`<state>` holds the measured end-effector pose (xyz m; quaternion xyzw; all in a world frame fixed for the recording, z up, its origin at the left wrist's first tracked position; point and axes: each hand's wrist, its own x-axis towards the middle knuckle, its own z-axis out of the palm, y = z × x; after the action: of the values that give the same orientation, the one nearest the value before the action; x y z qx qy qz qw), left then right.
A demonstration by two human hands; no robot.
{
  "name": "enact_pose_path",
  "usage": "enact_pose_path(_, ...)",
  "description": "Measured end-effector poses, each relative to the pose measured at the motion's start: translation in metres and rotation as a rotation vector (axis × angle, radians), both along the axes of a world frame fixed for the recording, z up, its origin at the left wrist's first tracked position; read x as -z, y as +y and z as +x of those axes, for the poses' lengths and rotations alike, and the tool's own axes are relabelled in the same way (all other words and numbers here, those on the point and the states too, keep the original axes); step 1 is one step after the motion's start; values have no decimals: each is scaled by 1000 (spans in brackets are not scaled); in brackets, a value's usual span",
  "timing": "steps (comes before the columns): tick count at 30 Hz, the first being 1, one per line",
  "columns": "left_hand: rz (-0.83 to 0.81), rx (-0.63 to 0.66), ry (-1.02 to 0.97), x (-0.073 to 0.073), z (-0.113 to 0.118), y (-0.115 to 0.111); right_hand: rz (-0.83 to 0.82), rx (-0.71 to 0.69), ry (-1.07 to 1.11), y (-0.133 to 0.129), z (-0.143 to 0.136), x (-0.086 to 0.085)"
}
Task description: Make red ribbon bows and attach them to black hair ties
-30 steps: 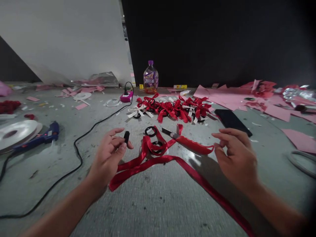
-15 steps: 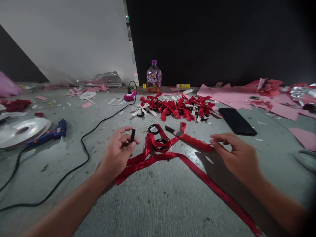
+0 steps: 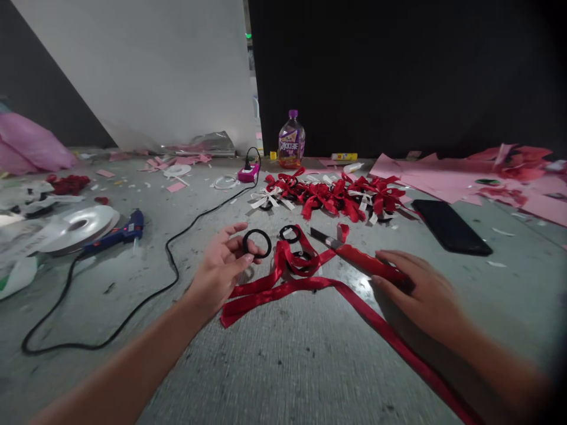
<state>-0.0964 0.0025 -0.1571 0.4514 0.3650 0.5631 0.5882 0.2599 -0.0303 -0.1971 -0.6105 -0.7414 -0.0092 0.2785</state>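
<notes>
In the head view my left hand (image 3: 219, 265) pinches a black ring-shaped hair tie (image 3: 257, 231) between thumb and fingers, raised above the table. My right hand (image 3: 425, 295) has its fingers along one side and its thumb along the other of the red handle of a knife (image 3: 361, 260). The knife's dark blade points to the far left. Between the hands lies a looped red ribbon (image 3: 283, 288), whose long tail runs toward the lower right. A second black hair tie (image 3: 290, 234) lies beside the loops, and another black ring is partly hidden under the ribbon.
Behind lies a pile of red and white bows (image 3: 328, 198), with a drink bottle (image 3: 291, 141) beyond. A phone (image 3: 452, 227) is at right. At left are a blue glue gun (image 3: 117, 236), its black cord and a ribbon spool (image 3: 77, 227). Pink paper (image 3: 438, 174) covers the back right.
My right hand has moved from the handle's end to around the knife's handle. The hair tie in my left hand has turned from edge-on to face-on. The view has shifted left.
</notes>
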Motion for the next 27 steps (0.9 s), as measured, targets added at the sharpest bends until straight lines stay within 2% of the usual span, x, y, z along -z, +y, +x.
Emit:
enact_pose_path(7, -100, 3, -119, -1, -2, 3, 21, -11, -22, 2, 3, 2)
enact_pose_path(11, -140, -36, -106, 0, 0, 5, 5, -10, -17, 3, 3, 0)
enact_pose_path(18, -100, -80, 7, 0, -2, 5, 100, -22, 8, 0, 0, -5)
enact_pose_path(21, -101, -106, 32, -1, -4, 4, 112, 22, 74, -4, -5, -13)
enact_pose_path(27, -149, -129, 78, 1, -3, 3, 47, 214, 208, -9, -13, -27)
